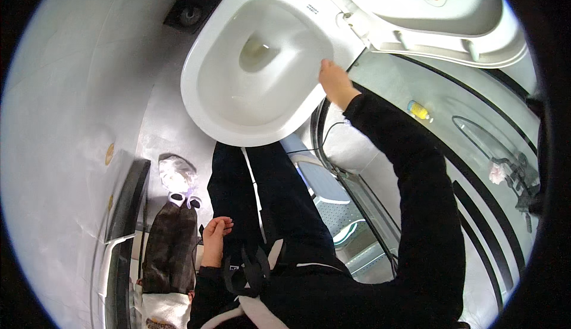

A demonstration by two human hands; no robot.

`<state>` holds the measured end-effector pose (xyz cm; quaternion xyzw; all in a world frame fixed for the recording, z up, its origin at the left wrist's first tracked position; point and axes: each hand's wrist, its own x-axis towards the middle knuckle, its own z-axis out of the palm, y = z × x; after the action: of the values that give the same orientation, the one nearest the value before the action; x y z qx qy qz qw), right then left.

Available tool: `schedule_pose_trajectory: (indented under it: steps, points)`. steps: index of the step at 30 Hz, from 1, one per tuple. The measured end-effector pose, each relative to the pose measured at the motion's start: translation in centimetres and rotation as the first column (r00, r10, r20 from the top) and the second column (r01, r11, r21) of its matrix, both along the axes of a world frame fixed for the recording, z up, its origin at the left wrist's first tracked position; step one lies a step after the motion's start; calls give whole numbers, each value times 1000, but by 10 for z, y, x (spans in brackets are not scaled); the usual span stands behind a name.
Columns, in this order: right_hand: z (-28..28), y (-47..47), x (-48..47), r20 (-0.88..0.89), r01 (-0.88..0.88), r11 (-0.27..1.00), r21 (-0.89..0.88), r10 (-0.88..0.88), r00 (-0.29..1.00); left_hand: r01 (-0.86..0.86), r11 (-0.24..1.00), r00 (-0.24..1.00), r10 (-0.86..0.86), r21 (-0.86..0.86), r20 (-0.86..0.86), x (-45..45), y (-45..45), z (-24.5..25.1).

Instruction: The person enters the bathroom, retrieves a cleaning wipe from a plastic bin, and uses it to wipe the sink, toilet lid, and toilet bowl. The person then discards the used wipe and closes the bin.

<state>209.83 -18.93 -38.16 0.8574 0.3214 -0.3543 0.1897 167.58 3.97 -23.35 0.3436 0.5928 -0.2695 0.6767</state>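
A white ceramic toilet bowl point(214, 101) is before me, with a little water at its bottom. Its raised seat and lid point(446, 43) lean back at the upper right. My right hand point(337, 83) reaches over the bowl's right rim, fingers curled together; whether they hold something small cannot be told. Near my left thigh, my left hand point(217, 237) hangs low with bent fingers and nothing visible in it.
Another person point(169, 248) stands at the lower left, beside a clear plastic bag point(176, 175) on the floor. A toilet brush holder point(189, 16) is by the wall. Glass shower panels curve along the right, past a yellow bottle point(419, 110). A blue-grey stool point(323, 182) is below.
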Motion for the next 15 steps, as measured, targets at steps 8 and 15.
schedule_pose_trajectory:
  steps: [8,15]
  points:
    - [-25,95,96,287,-443,826,348,356,889,5,1000,1000,-5,-4,10,-4,-9,-6]
    - [-2,55,65,6,-138,983,118,139,990,-64,998,998,64,3,2,-4,-16,-10]
